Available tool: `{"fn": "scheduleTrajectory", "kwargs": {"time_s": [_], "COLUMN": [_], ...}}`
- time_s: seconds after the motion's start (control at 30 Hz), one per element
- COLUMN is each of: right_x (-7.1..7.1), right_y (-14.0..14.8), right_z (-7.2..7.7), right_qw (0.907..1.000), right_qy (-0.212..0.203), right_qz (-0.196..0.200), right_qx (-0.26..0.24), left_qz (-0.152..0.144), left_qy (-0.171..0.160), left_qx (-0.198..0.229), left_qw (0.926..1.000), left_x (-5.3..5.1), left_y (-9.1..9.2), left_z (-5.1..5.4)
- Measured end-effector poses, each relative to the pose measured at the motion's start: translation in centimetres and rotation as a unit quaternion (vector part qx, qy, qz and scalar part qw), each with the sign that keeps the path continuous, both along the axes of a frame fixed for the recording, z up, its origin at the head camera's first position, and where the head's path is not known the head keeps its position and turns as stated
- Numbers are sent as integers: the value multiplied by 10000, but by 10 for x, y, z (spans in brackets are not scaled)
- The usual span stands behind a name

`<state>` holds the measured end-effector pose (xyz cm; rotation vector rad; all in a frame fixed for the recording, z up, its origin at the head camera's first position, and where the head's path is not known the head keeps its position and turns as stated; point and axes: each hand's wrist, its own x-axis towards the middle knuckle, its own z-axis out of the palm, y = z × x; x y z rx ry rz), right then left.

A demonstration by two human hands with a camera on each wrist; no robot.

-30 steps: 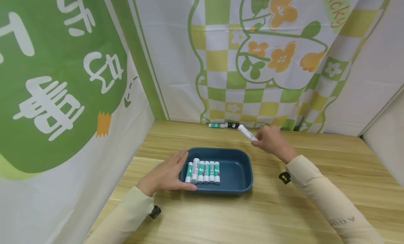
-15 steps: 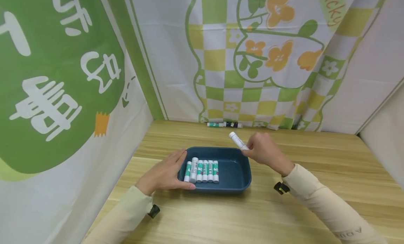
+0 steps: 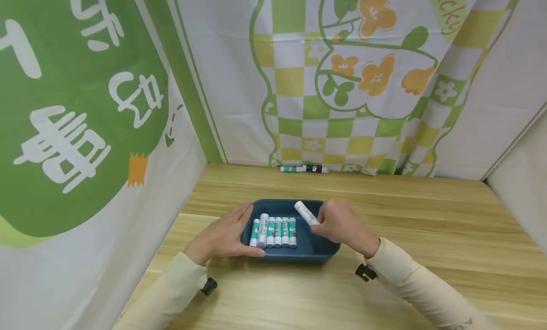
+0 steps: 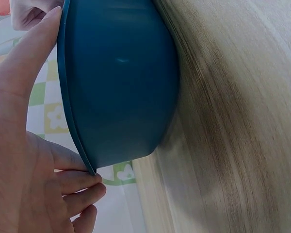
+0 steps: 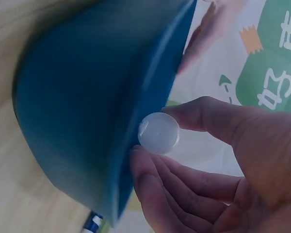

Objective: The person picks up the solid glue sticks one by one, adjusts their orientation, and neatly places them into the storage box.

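In the head view, a dark blue tray (image 3: 317,259) stands on the table with several white glue sticks, most with green labels (image 3: 278,232), lined up upright-to-slanting in its left half. My left hand (image 3: 224,232) rests on the tray's left end, thumb along the near rim and fingers at the far corner. In the left wrist view its fingers (image 4: 70,182) touch the rim. My right hand (image 3: 344,227) pinches a white glue stick (image 3: 306,212) over the tray's right half, tilted. The right wrist view shows that glue stick's round end (image 5: 159,133) between thumb and fingers.
Along the back of the wooden table (image 3: 427,254), a green-and-white glue stick (image 3: 291,169) and a dark-labelled one (image 3: 315,169) lie end to end against the patterned cloth (image 3: 342,97). A fabric wall (image 3: 175,178) bounds the left side.
My right hand has carried the white glue stick from near the back of the table, left and toward me, to over the tray. The left hand has stayed on the tray.
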<state>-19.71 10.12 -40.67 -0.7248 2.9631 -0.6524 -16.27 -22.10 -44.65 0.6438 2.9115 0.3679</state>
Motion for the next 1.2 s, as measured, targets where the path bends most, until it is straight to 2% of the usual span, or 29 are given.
{"fn": "scheduleTrajectory", "kwargs": {"time_s": [0.27, 0.57, 0.93, 1.2], "right_x": [5, 5, 8, 8], "right_y": [-14, -25, -35, -33], "right_z": [-20, -39, -48, -48], "right_qw": [9975, 9957, 9928, 9921], "right_qy": [-521, -561, -996, -1193], "right_qz": [-425, -614, -650, -381], "right_qx": [216, 404, 146, 0], "left_qz": [28, -11, -44, -24], "left_qy": [-27, 3, -2, 1], "left_qx": [11, -50, 31, 36], "left_qw": [10000, 10000, 10000, 10000], "left_x": [0, -1, -1, 0], "left_y": [1, 2, 1, 0], "left_z": [1, 1, 0, -1]}}
